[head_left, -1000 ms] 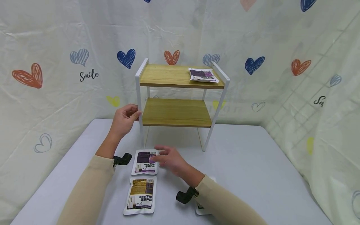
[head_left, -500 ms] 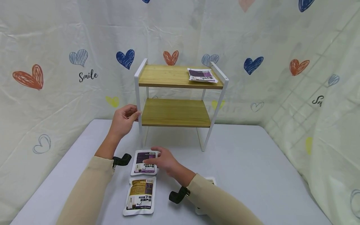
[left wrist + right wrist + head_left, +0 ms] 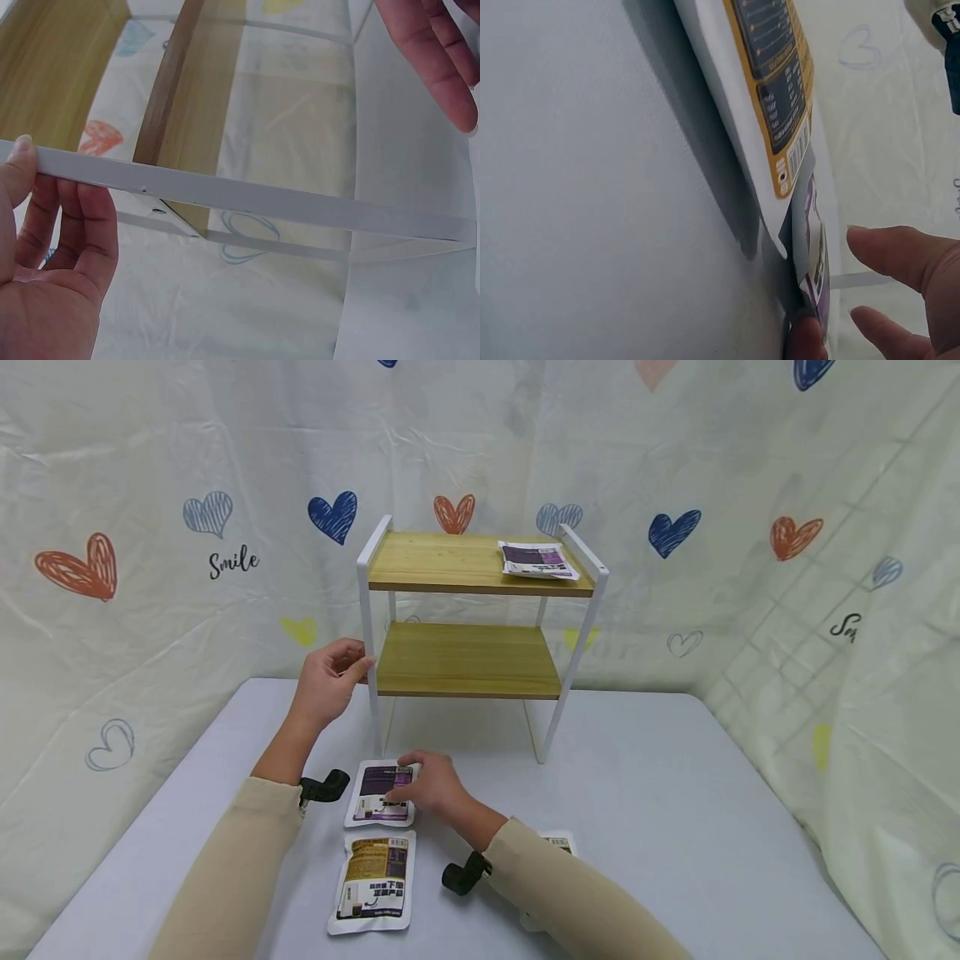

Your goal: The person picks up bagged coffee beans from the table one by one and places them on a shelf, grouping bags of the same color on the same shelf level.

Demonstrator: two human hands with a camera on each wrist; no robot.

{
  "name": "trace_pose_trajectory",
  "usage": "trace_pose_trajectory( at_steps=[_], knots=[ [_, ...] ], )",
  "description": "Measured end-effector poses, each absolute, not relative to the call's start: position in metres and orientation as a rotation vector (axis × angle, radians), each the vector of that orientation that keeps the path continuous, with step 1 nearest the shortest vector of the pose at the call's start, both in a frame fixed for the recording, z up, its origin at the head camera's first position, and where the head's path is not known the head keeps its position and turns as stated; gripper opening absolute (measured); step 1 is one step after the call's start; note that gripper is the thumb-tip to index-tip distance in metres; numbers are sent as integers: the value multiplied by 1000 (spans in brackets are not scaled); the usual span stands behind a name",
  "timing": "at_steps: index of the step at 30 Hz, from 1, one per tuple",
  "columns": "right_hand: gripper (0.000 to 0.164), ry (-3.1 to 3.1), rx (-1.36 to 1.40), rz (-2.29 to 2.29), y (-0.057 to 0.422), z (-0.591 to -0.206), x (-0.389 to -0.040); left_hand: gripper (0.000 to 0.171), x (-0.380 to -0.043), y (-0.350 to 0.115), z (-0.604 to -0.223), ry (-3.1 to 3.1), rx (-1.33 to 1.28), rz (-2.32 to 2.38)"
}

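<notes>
A two-tier shelf rack (image 3: pixel 438 560) with wooden boards and a white frame stands on the table. My left hand (image 3: pixel 326 681) grips its left front leg (image 3: pixel 247 196), thumb in front and fingers behind. Over the right part of a white pouch with a purple label (image 3: pixel 375 781), lying flat by the rack's foot, is my right hand (image 3: pixel 435 789). In the right wrist view one fingertip (image 3: pixel 807 341) touches that pouch's edge, while the thumb (image 3: pixel 889 251) stays apart from it. Nearer lies a pouch with a yellow label (image 3: pixel 372 885).
Purple-labelled pouches (image 3: pixel 538 560) lie stacked at the right of the top board. Another pouch (image 3: pixel 558 841) is partly hidden under the right sleeve (image 3: pixel 577 885). Behind the white table (image 3: pixel 675 793) hangs a curtain (image 3: pixel 600 443) with printed hearts.
My right hand has moved a little left over the purple-labelled pouch, which has shifted slightly left. The left hand keeps its grip on the rack's leg.
</notes>
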State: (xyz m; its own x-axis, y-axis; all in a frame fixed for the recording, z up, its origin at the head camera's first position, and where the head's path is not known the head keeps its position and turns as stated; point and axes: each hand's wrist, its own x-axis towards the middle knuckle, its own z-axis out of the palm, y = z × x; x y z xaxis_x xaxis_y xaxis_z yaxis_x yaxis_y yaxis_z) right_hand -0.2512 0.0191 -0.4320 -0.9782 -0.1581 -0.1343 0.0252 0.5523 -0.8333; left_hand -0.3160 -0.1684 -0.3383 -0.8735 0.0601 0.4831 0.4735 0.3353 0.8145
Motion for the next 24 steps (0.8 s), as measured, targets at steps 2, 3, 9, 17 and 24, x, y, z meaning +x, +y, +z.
trace_pose_trajectory(
  at_steps=[2,3,9,17,24],
  knots=[
    [52,2626,-118,-1360,20,-433,-253,27,-316,-168,-338,-2239,-474,-1555],
    [52,2642,-121,-1344,20,-433,-254,28,-316,-168,-338,-2238,-474,-1555],
    [54,2703,-129,-1257,18,-435,-257,29,-316,-169,-338,-2238,-471,-1535],
    [59,2753,-128,-1142,12,-436,-258,28,-318,-168,-340,-2224,-465,-1525],
    [60,2782,-152,-1098,9,-435,-256,29,-315,-168,-339,-2234,-476,-1522]
  ],
)
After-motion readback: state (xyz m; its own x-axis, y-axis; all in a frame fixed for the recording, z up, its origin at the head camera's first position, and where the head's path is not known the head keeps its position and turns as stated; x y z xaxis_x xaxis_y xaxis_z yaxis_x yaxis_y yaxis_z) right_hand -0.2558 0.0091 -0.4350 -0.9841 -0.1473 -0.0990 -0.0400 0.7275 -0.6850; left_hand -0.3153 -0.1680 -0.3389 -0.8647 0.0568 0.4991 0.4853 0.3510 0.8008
